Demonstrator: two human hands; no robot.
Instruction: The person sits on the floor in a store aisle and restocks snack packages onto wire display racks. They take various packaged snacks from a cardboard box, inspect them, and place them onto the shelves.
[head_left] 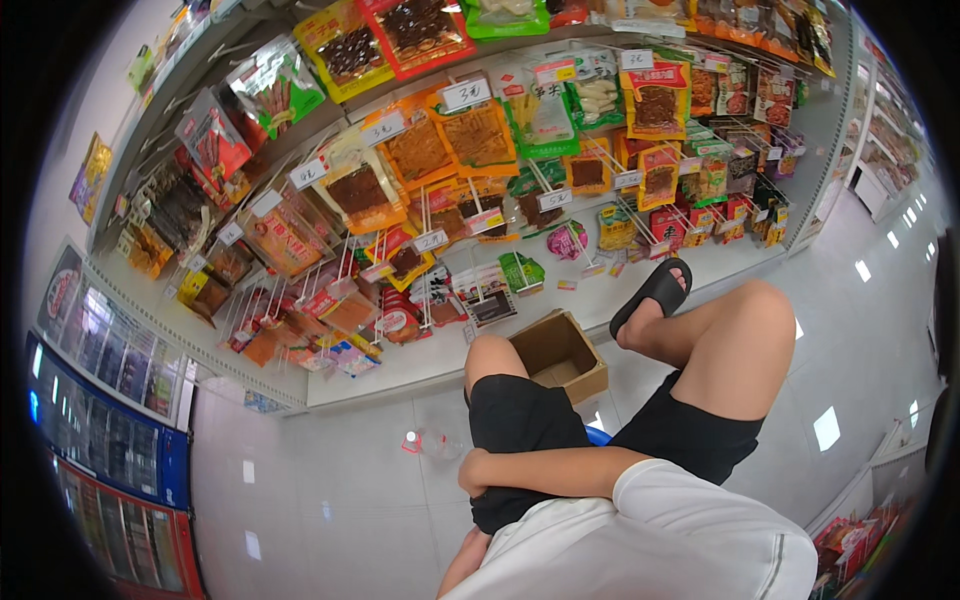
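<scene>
My right arm (560,472) lies across my lap toward the left. My right hand (476,473) bends down over the outer side of my left thigh, against the black shorts (520,412); its fingers are hidden. Low in the picture, a short part of my left forearm (467,561) shows beside the white shirt (590,550). The left hand itself is hidden. Beyond my knees, an open cardboard box (590,385) stands on the floor against the shelf base. A clear plastic bottle with a red cap (432,443) lies on the floor to the left of my knee.
Packaged snacks (415,150) hang on several rows of metal hooks with white price tags. My foot in a black slide sandal (652,296) rests by the shelf's bottom ledge (430,368). A bit of a blue seat (598,436) shows between my thighs. Glass-door coolers (110,430) stand left.
</scene>
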